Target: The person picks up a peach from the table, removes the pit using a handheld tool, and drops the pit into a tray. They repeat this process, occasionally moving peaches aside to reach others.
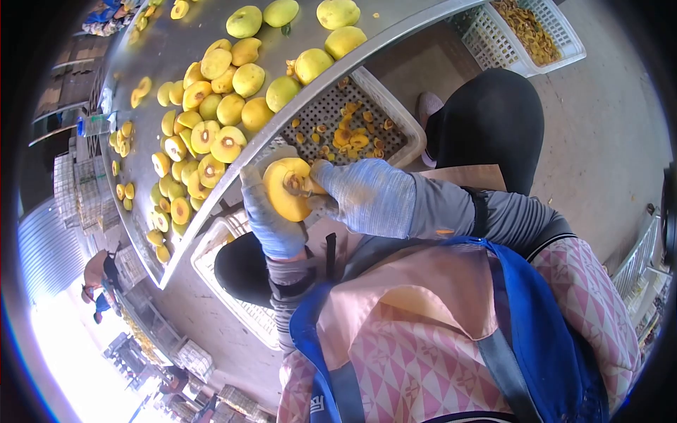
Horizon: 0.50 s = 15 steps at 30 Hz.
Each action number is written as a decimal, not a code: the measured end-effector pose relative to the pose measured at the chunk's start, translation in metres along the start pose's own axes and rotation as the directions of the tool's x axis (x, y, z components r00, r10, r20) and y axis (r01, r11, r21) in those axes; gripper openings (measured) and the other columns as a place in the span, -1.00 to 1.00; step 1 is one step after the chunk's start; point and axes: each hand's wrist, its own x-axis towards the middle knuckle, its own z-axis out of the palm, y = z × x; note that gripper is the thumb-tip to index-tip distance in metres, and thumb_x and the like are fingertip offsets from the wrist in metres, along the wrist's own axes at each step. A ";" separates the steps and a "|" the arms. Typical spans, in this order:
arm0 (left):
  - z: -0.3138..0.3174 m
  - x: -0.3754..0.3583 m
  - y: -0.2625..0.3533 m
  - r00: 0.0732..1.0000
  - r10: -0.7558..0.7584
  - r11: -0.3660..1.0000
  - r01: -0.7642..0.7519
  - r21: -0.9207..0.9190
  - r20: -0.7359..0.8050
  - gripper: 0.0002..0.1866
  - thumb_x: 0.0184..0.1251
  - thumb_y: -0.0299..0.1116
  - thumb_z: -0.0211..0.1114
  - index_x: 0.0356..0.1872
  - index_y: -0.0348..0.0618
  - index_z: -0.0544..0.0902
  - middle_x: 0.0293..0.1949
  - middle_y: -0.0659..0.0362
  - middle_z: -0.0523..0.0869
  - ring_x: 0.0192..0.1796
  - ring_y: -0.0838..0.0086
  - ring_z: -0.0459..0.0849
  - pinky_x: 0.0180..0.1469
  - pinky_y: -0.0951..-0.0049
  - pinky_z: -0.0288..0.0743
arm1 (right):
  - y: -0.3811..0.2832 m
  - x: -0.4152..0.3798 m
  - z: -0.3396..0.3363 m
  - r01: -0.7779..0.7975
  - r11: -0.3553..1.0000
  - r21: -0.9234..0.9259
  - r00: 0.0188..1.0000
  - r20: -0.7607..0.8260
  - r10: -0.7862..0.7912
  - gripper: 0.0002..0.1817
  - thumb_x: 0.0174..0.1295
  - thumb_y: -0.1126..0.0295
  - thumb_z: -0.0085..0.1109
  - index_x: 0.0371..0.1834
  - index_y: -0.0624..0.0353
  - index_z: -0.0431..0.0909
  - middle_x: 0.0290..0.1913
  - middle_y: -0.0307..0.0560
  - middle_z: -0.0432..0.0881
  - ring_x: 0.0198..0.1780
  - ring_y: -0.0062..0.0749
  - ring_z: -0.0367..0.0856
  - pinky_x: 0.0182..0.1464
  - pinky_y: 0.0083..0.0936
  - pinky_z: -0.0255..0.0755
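My left hand (271,215), in a grey-blue work glove, is closed around a halved yellow peach (285,185), its cut face towards me. A dark, rough pit hollow shows in the middle of the flesh. My right hand (370,197), gloved too, is closed on a small pitting knife (305,192). Only the knife's thin metal end shows, reaching into the hollow; my fingers hide its handle. Just beyond my hands, a crate (402,130) under the table edge holds peach scraps (350,134). Halved peaches (228,144) lie piled on the metal table nearby.
The metal table (204,17) has a raised rim. Whole peaches (312,65) sit along its near side. A white basket (564,60) of scraps stands at upper right, and another white crate (204,257) by my left knee. Another person (99,275) is at far left.
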 end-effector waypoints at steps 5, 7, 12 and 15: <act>-0.002 0.008 0.016 0.967 -0.214 0.976 0.209 0.055 0.141 -0.33 0.50 0.20 -0.14 0.06 -0.30 0.55 -0.04 0.04 0.65 -0.09 0.40 0.64 0.00 0.46 0.55 | 0.001 -0.001 0.005 -0.072 0.997 0.023 0.997 0.022 0.071 -0.66 0.29 0.20 0.17 -0.11 0.27 0.43 -0.56 0.15 0.57 -0.50 0.11 0.61 -0.46 -0.11 0.47; 0.009 0.001 0.014 0.971 -0.219 0.976 0.219 0.012 0.092 -0.30 0.48 0.24 -0.14 0.05 -0.29 0.57 -0.04 0.04 0.65 -0.09 0.39 0.64 0.00 0.45 0.55 | 0.008 -0.001 0.016 -0.092 0.994 0.066 0.995 -0.042 0.095 -0.65 0.27 0.20 0.18 -0.09 0.26 0.43 -0.56 0.13 0.56 -0.52 0.12 0.60 -0.49 -0.12 0.46; 0.006 -0.002 -0.014 0.989 0.151 0.986 -0.150 0.072 -0.006 -0.39 0.47 0.12 0.02 0.18 -0.27 0.47 -0.01 0.05 0.64 -0.04 0.31 0.64 0.07 0.32 0.55 | 0.004 0.001 0.012 -0.110 0.989 0.096 0.993 -0.035 0.114 -0.65 0.27 0.24 0.17 -0.06 0.27 0.41 -0.55 0.17 0.57 -0.49 0.13 0.61 -0.47 -0.10 0.47; 0.005 -0.004 -0.012 0.990 0.131 0.989 -0.127 0.080 -0.046 -0.48 0.46 0.02 0.10 0.06 -0.30 0.57 -0.11 0.10 0.65 -0.08 0.42 0.61 -0.02 0.43 0.52 | 0.002 0.001 0.000 -0.069 0.997 0.035 0.997 0.047 0.067 -0.67 0.27 0.27 0.16 -0.04 0.27 0.41 -0.55 0.17 0.58 -0.50 0.13 0.61 -0.47 -0.11 0.48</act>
